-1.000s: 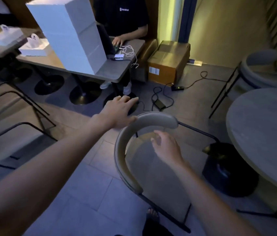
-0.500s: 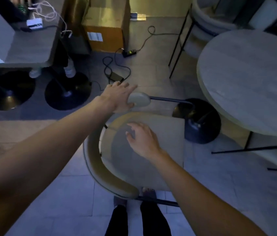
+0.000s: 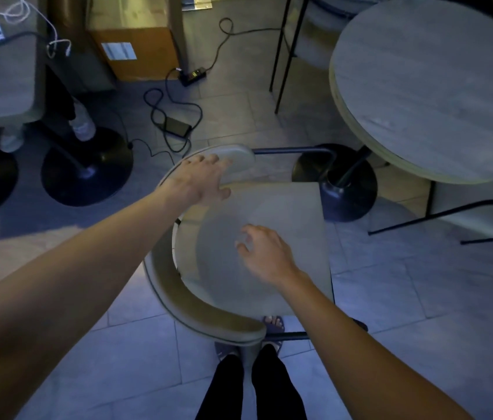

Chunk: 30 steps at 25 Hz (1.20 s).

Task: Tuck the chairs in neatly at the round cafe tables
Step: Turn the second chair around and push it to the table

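Head view looks down on a beige cushioned chair with a curved padded backrest and thin black metal frame (image 3: 257,237), which stands on the grey tiled floor (image 3: 420,328) just beside the round pale wood-grain cafe table (image 3: 439,86), its square seat not yet under the tabletop. The table's black dome-shaped pedestal base (image 3: 348,189) sits just beyond the seat's far corner.

The person's left hand (image 3: 202,181) lies on the far end of the backrest, fingers spread flat over the pad and the thumb against its inner edge, a loose rest and no closed clasp. The right hand (image 3: 264,253) hovers over the middle of the seat with fingers slack and curled, holding nothing; whether it touches the cushion cannot be told.

The person's feet in dark sandals (image 3: 272,325) stand just behind the chair's near frame bar.

Beyond the chair from the person, a brown cardboard box (image 3: 136,50) bears a white shipping label whose print is too small to read. A black power cable with an adapter brick (image 3: 175,125) trails across the floor between the box and the chair. A second chair (image 3: 314,40) stands on the far side of the round table.
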Each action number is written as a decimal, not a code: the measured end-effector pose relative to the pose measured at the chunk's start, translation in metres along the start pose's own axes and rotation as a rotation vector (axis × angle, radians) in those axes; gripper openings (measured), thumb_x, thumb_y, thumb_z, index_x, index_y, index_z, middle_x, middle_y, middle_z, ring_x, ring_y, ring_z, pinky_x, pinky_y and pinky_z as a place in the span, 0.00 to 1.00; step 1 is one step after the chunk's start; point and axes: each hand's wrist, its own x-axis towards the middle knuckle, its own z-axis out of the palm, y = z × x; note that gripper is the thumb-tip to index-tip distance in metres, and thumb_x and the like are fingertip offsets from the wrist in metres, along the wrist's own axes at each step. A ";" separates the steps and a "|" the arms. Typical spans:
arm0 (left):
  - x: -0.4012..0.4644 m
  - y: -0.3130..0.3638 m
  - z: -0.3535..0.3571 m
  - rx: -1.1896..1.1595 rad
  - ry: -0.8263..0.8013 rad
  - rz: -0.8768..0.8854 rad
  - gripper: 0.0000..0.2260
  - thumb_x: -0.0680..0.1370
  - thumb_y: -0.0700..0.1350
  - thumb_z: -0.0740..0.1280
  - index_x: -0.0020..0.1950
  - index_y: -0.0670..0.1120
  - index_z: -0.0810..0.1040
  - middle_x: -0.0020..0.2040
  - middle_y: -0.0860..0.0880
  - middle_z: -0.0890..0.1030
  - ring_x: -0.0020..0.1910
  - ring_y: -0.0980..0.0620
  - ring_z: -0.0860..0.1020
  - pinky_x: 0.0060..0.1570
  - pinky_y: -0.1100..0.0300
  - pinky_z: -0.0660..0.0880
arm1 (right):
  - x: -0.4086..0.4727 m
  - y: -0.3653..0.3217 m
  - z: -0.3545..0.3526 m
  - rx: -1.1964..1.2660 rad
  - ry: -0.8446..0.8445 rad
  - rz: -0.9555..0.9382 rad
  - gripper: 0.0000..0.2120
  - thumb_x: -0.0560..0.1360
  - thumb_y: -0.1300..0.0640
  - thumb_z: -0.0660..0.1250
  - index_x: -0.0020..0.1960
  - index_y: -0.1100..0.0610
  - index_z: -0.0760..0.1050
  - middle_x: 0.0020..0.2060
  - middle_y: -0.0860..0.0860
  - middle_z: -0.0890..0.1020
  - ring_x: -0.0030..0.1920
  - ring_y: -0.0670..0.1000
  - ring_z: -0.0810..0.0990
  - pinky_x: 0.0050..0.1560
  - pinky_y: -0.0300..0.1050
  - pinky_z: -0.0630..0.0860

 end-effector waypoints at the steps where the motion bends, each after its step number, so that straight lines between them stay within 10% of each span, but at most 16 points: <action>1: 0.002 -0.002 0.002 -0.023 0.003 -0.023 0.34 0.75 0.59 0.63 0.77 0.51 0.56 0.72 0.41 0.67 0.69 0.36 0.68 0.65 0.41 0.68 | -0.003 0.005 0.004 0.018 -0.035 0.040 0.19 0.77 0.47 0.63 0.66 0.53 0.75 0.59 0.54 0.81 0.60 0.57 0.78 0.56 0.52 0.77; 11: 0.027 -0.012 0.041 -0.004 0.050 -0.256 0.34 0.75 0.56 0.64 0.76 0.49 0.53 0.72 0.34 0.61 0.68 0.29 0.63 0.67 0.35 0.61 | -0.063 0.093 0.098 -0.050 -0.494 0.391 0.18 0.80 0.45 0.56 0.51 0.58 0.75 0.56 0.60 0.81 0.54 0.62 0.79 0.53 0.51 0.76; 18: 0.042 -0.021 0.038 -0.125 0.064 -0.305 0.32 0.76 0.46 0.66 0.76 0.48 0.54 0.69 0.36 0.64 0.65 0.32 0.66 0.63 0.34 0.65 | -0.068 0.098 0.101 -0.200 -0.705 0.271 0.32 0.81 0.60 0.56 0.80 0.54 0.46 0.61 0.65 0.76 0.57 0.66 0.77 0.48 0.55 0.73; 30: 0.056 -0.056 0.043 -0.307 0.173 -0.299 0.17 0.75 0.34 0.66 0.62 0.42 0.67 0.61 0.35 0.71 0.59 0.30 0.70 0.57 0.34 0.70 | -0.062 0.104 0.108 -0.426 -0.727 0.147 0.17 0.80 0.64 0.58 0.68 0.66 0.65 0.60 0.67 0.75 0.57 0.68 0.78 0.46 0.55 0.72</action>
